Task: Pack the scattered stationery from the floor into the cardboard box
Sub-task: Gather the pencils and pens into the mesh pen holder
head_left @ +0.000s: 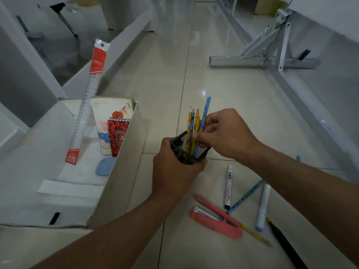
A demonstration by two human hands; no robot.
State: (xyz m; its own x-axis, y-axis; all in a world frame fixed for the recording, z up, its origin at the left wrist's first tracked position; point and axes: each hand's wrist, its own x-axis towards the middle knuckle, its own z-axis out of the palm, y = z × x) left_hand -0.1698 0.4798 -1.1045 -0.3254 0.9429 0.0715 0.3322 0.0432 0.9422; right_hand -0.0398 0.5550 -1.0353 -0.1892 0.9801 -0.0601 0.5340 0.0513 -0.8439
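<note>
While our left hand (174, 167) clamps the mesh cup (189, 148) and right fingers (209, 125) pinch the pencils (195, 123), a tilt could spill them.

We cannot see the lower ends of the pencils (195, 125); they are hidden inside the mesh cup (189, 150), and the left hand (172, 171) covers its near side. The right hand (225, 133) hides part of the blue pencil. The black object (285, 245) is cut by the bottom edge. The print on the white marker (228, 186) is too small to read.
</note>
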